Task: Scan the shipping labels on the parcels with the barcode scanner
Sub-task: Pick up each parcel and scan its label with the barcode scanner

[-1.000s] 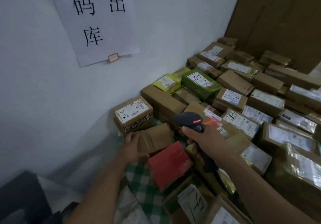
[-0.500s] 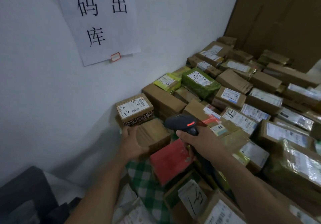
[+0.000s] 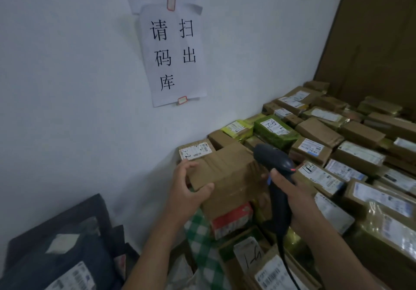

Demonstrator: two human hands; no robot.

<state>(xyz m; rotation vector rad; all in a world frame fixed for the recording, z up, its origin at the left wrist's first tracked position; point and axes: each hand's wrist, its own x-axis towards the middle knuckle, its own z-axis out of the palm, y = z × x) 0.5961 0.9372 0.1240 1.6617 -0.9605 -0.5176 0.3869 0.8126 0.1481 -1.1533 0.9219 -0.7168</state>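
White wall (image 3: 67, 87) flush against crowded parcels (image 3: 358, 132)

A brown cardboard box (image 3: 227, 168) in the left hand (image 3: 188, 191); black plastic barcode scanner (image 3: 273, 158) in the right hand (image 3: 295, 202); green-and-white checked cloth (image 3: 200, 233) below.

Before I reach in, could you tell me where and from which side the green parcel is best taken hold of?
Likely from above, across its near and far edges. The green parcel lies flat, label up, with the yellow parcel close on its left and a brown box on its right; its near side wall stands bare above lower boxes.
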